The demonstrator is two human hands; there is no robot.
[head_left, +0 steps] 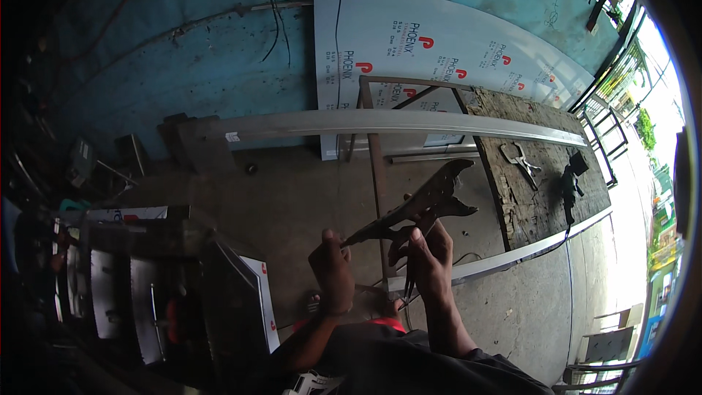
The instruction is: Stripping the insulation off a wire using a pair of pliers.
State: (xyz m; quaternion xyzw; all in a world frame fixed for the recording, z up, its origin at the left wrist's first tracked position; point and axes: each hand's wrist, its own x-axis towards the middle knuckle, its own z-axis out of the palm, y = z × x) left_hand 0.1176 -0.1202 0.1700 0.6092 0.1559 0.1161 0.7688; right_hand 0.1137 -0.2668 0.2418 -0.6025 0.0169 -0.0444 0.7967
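A dark pair of locking C-clamp pliers [417, 208] is held up in front of me, tilted, its wide curved jaws parted and pointing to the upper right. The fingers of my left hand [334, 278] are closed round the tail end of its handle. My right hand [436, 260] grips the pliers farther along, near the release lever, with the thumb on top. The palm and part of the handle hide how the right fingers wrap. Another locking C-clamp [521, 164] lies on the worn wooden board [541, 208] to the right.
Long metal tubes, a far one [292, 124] and a nearer one [497, 267], run along the brown metal frame [376, 175]. A black corded tool [570, 184] rests on the board. Film-covered sheet metal [475, 36] leans against the blue wall. Metal pieces [146, 307] stand at lower left.
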